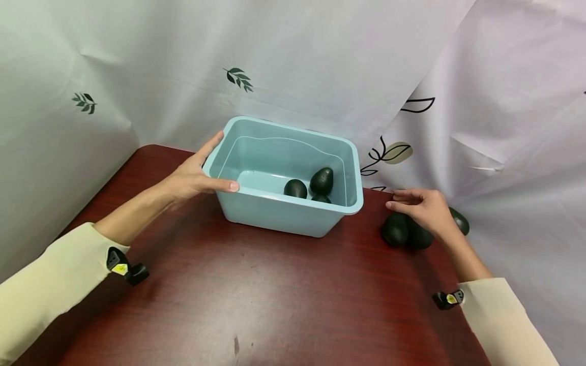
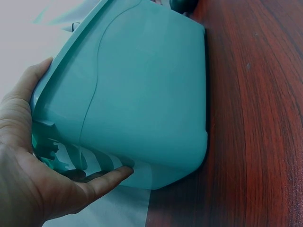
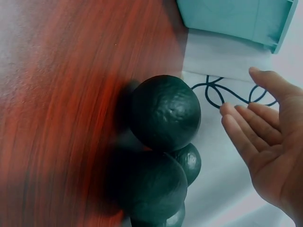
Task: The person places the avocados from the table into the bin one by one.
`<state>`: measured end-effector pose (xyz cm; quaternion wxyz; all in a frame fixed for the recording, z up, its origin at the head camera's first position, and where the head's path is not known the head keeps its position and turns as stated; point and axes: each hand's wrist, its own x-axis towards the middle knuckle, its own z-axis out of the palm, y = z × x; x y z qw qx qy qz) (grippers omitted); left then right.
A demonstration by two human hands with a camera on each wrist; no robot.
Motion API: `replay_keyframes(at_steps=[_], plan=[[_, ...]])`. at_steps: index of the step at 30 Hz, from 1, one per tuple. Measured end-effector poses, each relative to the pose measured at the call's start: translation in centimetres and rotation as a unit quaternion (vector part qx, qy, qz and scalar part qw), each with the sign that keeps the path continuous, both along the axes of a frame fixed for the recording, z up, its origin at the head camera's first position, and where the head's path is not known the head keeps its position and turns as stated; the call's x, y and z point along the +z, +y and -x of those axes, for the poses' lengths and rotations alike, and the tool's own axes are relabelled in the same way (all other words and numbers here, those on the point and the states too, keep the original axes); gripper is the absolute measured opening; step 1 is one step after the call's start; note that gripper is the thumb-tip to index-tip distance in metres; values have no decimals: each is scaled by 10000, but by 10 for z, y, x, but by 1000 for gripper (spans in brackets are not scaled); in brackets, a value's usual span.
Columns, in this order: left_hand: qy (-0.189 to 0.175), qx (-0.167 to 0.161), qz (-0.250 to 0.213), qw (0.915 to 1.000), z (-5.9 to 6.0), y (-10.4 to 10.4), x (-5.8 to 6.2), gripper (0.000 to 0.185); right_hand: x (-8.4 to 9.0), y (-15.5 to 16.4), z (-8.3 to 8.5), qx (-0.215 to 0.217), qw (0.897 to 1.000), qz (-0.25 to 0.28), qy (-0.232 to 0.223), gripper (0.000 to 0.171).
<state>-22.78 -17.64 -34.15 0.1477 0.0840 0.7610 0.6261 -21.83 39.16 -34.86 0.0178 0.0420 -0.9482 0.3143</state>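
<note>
A teal plastic bin (image 1: 274, 211) stands at the back of a dark red table (image 1: 256, 295), with three dark avocados (image 1: 322, 180) lying inside it. My left hand (image 1: 201, 175) braces the bin's (image 2: 142, 85) near left corner, the thumb straight along the front rim and straight fingers (image 2: 28, 85) laid on the end wall. My right hand (image 1: 421, 203) hovers open, palm down, just above several avocados (image 1: 395, 230) lying on the table to the right of the bin. In the right wrist view the straight fingers (image 3: 255, 137) are beside the nearest avocado (image 3: 164, 112) and do not touch it.
A white sheet (image 1: 320, 66) printed with leaves hangs close behind the bin and drapes down at the table's right edge, partly under the loose avocados. The table's front half (image 1: 274, 315) is bare wood. Cream sleeves (image 1: 46, 290) cover both forearms.
</note>
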Motion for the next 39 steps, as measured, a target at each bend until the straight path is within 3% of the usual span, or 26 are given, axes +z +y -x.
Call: replay_keyframes(at_steps=[7, 13, 16, 24, 31, 35, 39], plan=[[7, -5, -2, 10000, 0, 0, 0, 129, -3, 3, -13, -103, 9955, -888, 306, 56], [27, 13, 11, 10000, -1, -1, 0, 129, -6, 2, -23, -292, 9883, -1360, 626, 43], [45, 15, 32, 10000, -1, -1, 0, 129, -6, 3, -28, -431, 9865, -1506, 483, 42], [54, 1, 70, 10000, 0, -1, 0, 128, -5, 3, -35, -651, 9826, -1722, -244, 60], [25, -1, 59, 10000, -1, -1, 1, 128, -5, -3, -39, -755, 9759, -1823, -938, 57], [-6, -17, 37, 10000, -1, -1, 1, 128, -7, -3, -37, -814, 9741, -1836, -1040, 58], [-40, -33, -59, 10000, -1, -1, 1, 128, -11, -5, -35, -741, 9771, -1811, -834, 68]])
